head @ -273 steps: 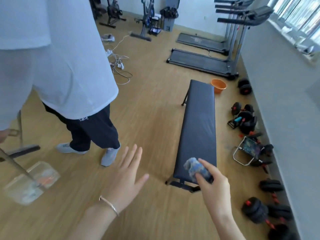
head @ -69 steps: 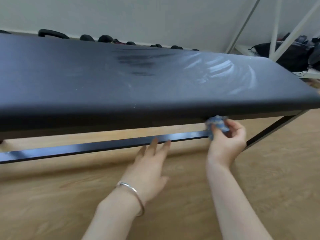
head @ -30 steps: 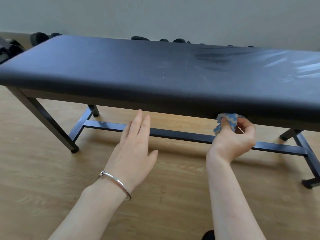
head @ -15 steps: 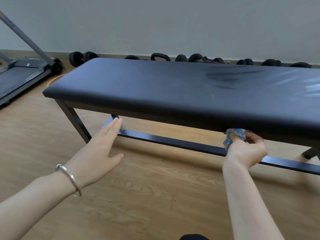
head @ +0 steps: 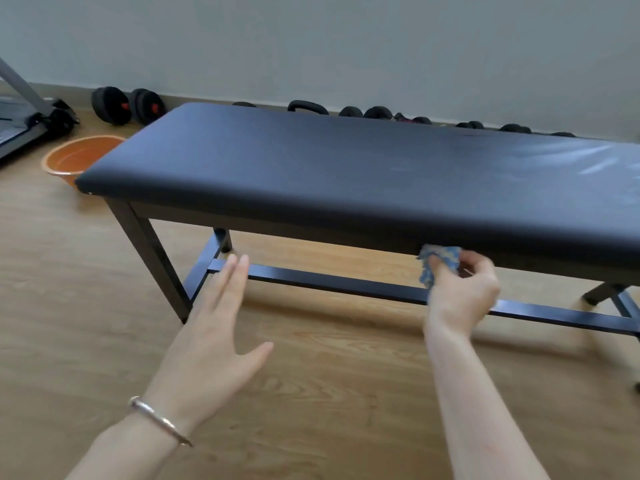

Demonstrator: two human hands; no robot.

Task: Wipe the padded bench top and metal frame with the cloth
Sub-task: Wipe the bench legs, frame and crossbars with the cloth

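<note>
Wood floor [head: 311, 393] fills the lower frame, grey wall [head: 346, 39] across the top. Black padded bench top [head: 329, 168] spans centre to right edge, on a black metal frame [head: 152, 258] with a low crossbar running lower centre to right. Treadmill [head: 17, 123] at upper left, orange basin [head: 74, 157] beside the bench's left end, dumbbells [head: 124, 105] along the wall. Left hand [head: 211, 344] at lower centre, open flat, fingers spread, empty, bracelet [head: 157, 422] on the wrist. Right hand [head: 460, 296] centre right, clenched around a blue cloth [head: 438, 259] bunched above its fingers, pressed against the bench's underside edge.
</note>
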